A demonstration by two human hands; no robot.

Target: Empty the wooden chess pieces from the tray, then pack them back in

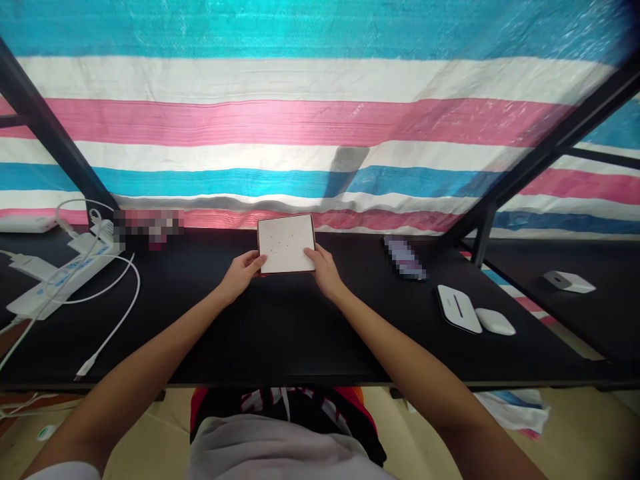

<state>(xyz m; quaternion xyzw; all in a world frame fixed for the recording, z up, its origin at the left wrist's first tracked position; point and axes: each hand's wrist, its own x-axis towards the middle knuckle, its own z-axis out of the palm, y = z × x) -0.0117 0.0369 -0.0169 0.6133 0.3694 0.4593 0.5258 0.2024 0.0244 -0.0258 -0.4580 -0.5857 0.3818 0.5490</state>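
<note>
- Nearest, the front edge of the black tabletop [285, 340] runs across just ahead of the person's body; its surface stretches between the forearms up to the hands.
- At ten o'clock, a white power strip [65, 280] and loops of cable occupy that side; a cable end [87, 367] lies near the front edge.
- At two o'clock, a flat white device [459, 309] sits just beside a rounded white case [495, 321].
- At twelve, the left hand [244, 269] and right hand [324, 268], partly closed, grip opposite sides of a white panel [287, 245], thumbs on its face.
- The panel is near the rear edge; I cannot tell whether it touches the tabletop.
- At one o'clock, a phone [405, 258] lies well apart from the right hand.
- Farthest, a striped sheet [280, 123] hangs behind the rear edge.
</note>
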